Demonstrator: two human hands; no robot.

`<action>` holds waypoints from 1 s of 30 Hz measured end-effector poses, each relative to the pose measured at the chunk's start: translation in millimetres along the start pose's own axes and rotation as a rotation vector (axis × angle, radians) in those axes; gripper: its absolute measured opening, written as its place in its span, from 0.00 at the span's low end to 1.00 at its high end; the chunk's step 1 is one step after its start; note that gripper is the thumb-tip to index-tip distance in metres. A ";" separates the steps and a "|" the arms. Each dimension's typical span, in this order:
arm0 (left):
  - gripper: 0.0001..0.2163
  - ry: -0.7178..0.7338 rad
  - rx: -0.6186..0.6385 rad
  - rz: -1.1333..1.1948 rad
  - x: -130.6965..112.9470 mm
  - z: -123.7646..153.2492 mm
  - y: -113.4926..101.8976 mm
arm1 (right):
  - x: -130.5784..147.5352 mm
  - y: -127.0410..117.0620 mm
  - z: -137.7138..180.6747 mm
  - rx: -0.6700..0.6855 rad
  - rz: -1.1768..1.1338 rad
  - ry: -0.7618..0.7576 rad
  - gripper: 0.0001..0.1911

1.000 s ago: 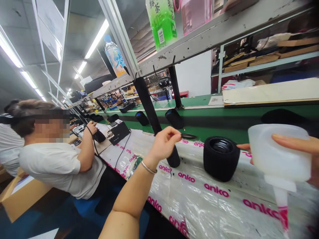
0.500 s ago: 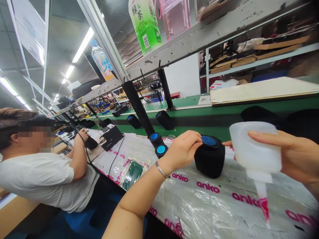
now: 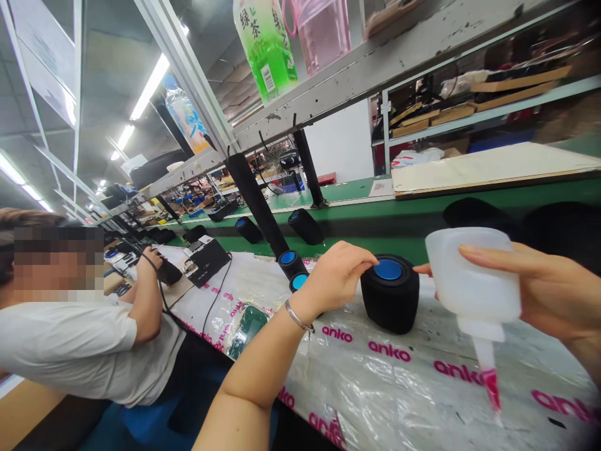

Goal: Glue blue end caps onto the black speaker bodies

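Note:
A black fabric-covered speaker [image 3: 390,304] stands upright on the plastic-covered bench [image 3: 404,382], with a blue disc [image 3: 387,269] on its top. My left hand [image 3: 339,275] rests its fingertips on the speaker's top rim, beside the disc. My right hand [image 3: 549,291] holds a translucent white squeeze bottle [image 3: 472,282] upside down, its red-tipped nozzle [image 3: 488,373] pointing at the bench, just right of the speaker.
Two more blue-topped speakers [image 3: 290,263] stand left of my hand, and others [image 3: 305,225] lie on the green conveyor [image 3: 413,216]. A co-worker in a white shirt [image 3: 89,351] works at the left. Bottles [image 3: 265,44] sit on the overhead shelf.
A second ago the speaker's top was open and my left hand held a thin ring above it. Now a blue disc covers the top and my fingers rest on the rim.

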State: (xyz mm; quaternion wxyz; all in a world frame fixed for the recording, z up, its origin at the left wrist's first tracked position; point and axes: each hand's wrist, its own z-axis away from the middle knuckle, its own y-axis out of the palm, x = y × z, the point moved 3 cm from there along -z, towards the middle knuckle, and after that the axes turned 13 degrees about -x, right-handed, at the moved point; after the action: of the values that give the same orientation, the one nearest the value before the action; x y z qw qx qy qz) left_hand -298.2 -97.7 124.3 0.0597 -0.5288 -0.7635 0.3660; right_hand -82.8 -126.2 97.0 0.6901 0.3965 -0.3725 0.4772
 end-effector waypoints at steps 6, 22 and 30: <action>0.14 -0.088 -0.030 0.085 0.0 3.1 -3.2 | 1.8 0.2 1.3 -0.010 -0.020 -0.005 0.36; 0.45 -0.444 0.389 -0.042 13.2 -33.3 43.1 | 17.7 -8.9 4.7 -0.146 -0.331 0.038 0.26; 0.44 -0.613 0.027 -0.253 66.7 -81.2 92.3 | 43.2 -60.4 -18.5 -0.349 -0.773 -0.504 0.21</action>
State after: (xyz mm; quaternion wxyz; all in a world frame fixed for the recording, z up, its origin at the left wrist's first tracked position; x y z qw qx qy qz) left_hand -217.8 15.2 106.0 -0.1210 -0.2943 -0.8005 0.5079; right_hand -11.1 -107.7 116.4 0.7611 0.4875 -0.4277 0.0058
